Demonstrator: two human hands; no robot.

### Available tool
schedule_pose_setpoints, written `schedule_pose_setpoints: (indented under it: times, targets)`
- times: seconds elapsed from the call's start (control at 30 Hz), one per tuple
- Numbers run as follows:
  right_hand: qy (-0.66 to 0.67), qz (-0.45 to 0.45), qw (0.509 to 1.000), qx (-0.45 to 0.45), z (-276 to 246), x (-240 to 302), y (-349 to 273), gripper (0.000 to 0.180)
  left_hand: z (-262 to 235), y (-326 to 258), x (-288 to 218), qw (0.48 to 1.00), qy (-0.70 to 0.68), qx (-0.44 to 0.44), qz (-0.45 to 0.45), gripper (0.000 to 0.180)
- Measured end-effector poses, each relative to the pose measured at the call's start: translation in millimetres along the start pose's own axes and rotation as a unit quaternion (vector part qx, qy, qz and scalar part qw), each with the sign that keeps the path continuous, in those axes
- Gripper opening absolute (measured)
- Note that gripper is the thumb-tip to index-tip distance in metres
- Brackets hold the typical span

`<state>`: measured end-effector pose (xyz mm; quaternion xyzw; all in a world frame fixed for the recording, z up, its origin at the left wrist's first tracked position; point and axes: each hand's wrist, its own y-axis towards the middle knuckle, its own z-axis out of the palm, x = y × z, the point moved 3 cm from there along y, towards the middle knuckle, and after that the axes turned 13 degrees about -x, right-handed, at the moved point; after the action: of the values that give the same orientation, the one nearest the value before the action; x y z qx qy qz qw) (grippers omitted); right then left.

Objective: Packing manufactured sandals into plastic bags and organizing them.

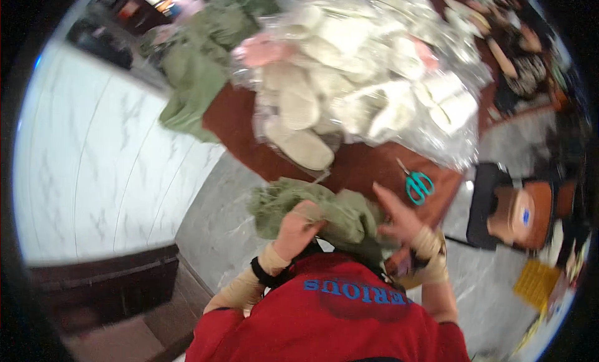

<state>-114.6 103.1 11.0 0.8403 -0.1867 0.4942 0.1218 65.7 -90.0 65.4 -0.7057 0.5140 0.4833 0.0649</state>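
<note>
A bunched olive-green cloth lies across my lap at the near edge of the brown table. My left hand is closed on the cloth's left part, its fingertips pinched together. At the cloth's right side is my right hand, slightly blurred, with its fingers stretched out and apart. Beyond that hand, on the table, rest scissors with teal handles and the blades pointing away. Pale slippers in clear plastic lie past the cloth.
A large heap of clear-bagged white slippers covers the brown table. More green fabric hangs over its left edge. A brown and black chair stands to the right. At the far right sits another person.
</note>
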Motion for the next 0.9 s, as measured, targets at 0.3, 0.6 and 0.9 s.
schedule_pose_setpoints:
  times: [0.3,0.6,0.9]
  targets:
    - [-0.028,-0.105,0.994,0.023,171.8,27.5,18.8,0.045,-61.6,-35.8,20.6,0.988,-0.111,0.111,-0.005,0.025]
    - [0.117,0.045,0.991,0.054,309.0,101.3,104.5,0.032,-252.0,-175.6,153.6,0.972,0.075,-0.014,-0.222,0.088]
    - [0.165,0.031,0.969,0.179,401.7,282.9,208.9,0.037,-288.4,-240.2,263.7,0.938,-0.039,0.011,-0.345,0.042]
